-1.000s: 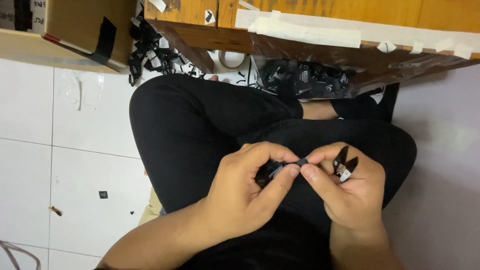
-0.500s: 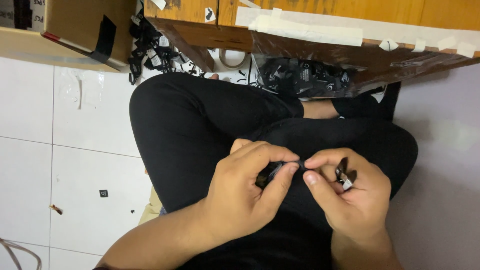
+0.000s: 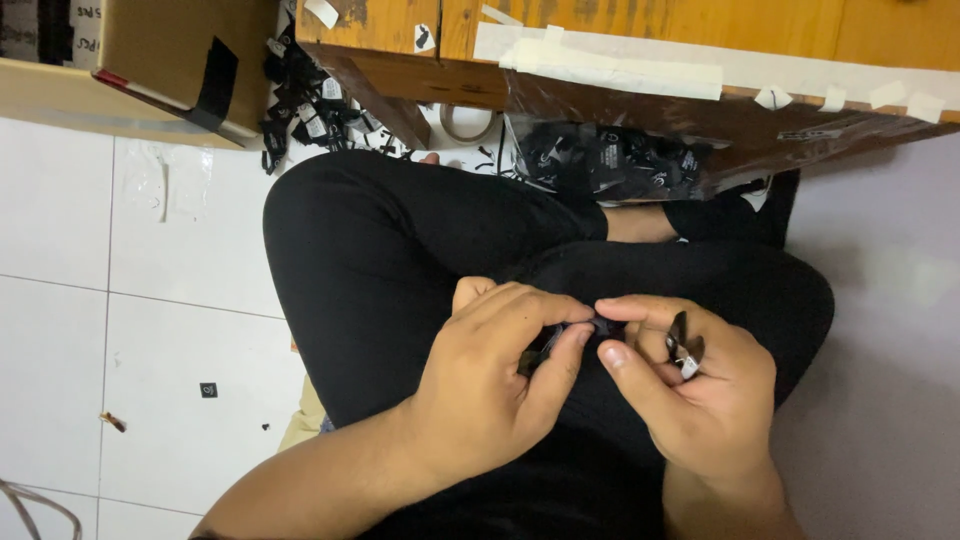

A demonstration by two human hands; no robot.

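Thumb and forefinger tips of the left hand (image 3: pixel 490 385) and right hand (image 3: pixel 690 395) are pinching a small black strap piece (image 3: pixel 580 335) between them over the lap; the right is also gripping small black snips (image 3: pixel 683 345). A clear bag of black parts (image 3: pixel 610 160) is lying beyond the knees.

Clearance, as I read it: white tiled floor (image 3: pixel 150 330) to my left lies open. Ahead, wooden table edge (image 3: pixel 620 70) and hanging bag of black pieces (image 3: pixel 610 160) block passage. Cardboard box (image 3: pixel 170 50) obstructs upper left. Crossed legs (image 3: pixel 400 250) fill the centre.
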